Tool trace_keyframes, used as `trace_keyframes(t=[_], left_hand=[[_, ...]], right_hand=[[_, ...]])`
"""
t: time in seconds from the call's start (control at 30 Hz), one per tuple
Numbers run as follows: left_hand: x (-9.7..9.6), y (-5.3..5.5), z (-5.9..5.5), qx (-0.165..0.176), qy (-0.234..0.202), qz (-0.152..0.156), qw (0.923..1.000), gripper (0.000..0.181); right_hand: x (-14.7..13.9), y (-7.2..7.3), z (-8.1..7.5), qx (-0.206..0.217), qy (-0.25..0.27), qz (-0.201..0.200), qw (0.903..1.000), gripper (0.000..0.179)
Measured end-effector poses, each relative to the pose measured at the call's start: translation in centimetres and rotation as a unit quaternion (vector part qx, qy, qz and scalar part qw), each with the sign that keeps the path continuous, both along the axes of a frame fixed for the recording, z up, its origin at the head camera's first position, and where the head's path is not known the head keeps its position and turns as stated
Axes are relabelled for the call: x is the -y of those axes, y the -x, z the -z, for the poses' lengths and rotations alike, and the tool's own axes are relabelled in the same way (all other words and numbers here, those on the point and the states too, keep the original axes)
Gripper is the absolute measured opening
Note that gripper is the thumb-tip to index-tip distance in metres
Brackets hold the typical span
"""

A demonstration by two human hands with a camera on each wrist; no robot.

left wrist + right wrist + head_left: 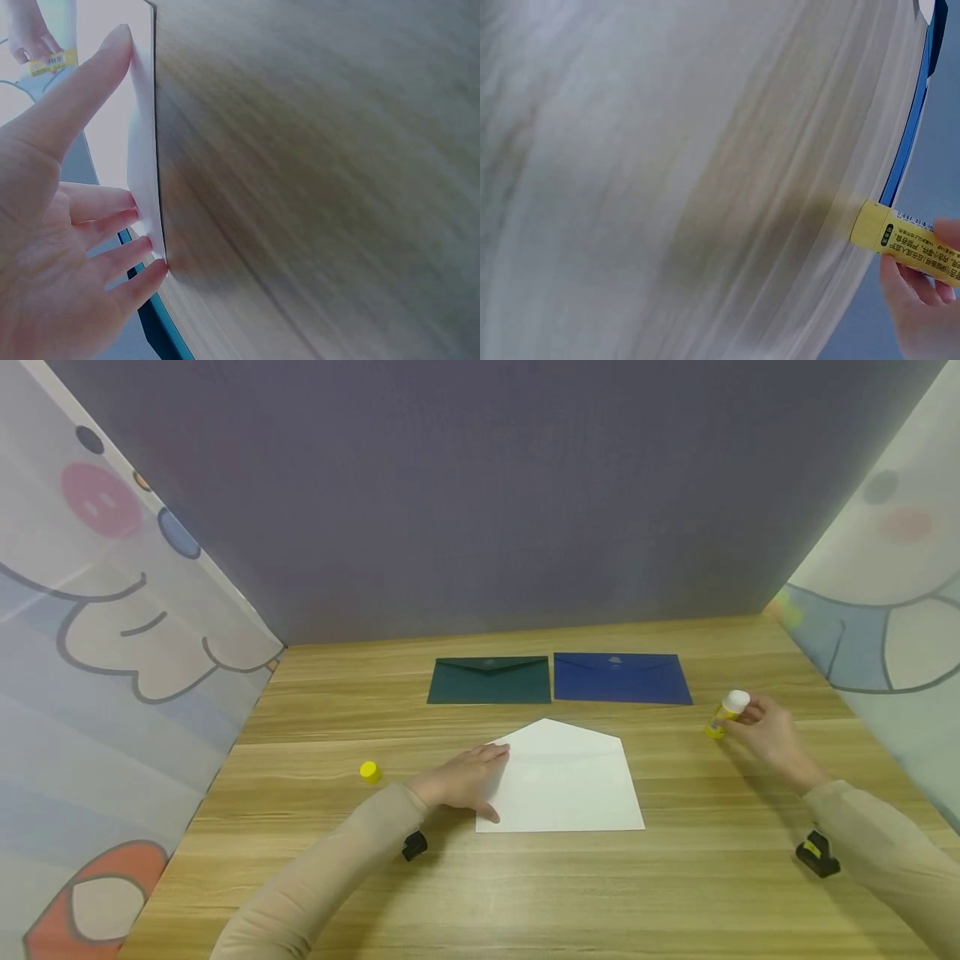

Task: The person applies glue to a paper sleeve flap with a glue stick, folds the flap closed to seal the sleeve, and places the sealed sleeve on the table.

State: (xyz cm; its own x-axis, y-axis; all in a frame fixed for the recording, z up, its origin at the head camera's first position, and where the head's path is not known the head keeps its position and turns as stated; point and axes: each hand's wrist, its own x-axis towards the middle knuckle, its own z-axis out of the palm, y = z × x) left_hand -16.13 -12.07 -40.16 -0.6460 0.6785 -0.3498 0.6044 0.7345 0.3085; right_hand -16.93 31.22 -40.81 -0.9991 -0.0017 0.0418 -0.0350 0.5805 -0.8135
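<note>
A white envelope (pixel 566 789) lies on the table with its pointed flap spread toward the back. My left hand (pixel 459 779) rests on its left side, fingers fairly straight, thumb near the front left corner. In the left wrist view the fingertips touch the envelope (pixel 109 150). Off to the right, my right hand (pixel 772 739) grips a yellow glue stick (pixel 722 720), tilted, its white end up. The lower end of the glue stick (pixel 907 241) is at or just above the table; I cannot tell which. A small yellow cap (pixel 370 772) sits left of my left hand.
Behind the white envelope lie a dark green envelope (pixel 489 683) and a blue envelope (pixel 621 680), side by side with flaps down. A grey panel (pixel 510 510) closes the back of the wooden table (pixel 540 897); printed curtains hang at both sides.
</note>
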Motion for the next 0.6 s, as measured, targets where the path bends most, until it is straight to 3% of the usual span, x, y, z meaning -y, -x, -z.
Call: trace_keyframes(t=[0.27, 0.5, 0.6], left_hand=[[0.0, 0.2, 0.3, -0.007, 0.001, 0.004, 1.0, 0.095], [0.0, 0.2, 0.2, -0.011, 0.0, 0.005, 0.9999, 0.095], [0.0, 0.1, 0.1, -0.011, -0.002, 0.006, 0.9999, 0.094]], right_hand=[[0.6, -0.6, -1.0, -0.008, -0.003, -0.017, 0.9998, 0.059], [1.8, -0.6, -3.2, -0.066, -0.028, 0.027, 0.9971, 0.06], [3.4, -0.6, -4.5, -0.089, -0.059, 0.012, 0.9942, 0.058]])
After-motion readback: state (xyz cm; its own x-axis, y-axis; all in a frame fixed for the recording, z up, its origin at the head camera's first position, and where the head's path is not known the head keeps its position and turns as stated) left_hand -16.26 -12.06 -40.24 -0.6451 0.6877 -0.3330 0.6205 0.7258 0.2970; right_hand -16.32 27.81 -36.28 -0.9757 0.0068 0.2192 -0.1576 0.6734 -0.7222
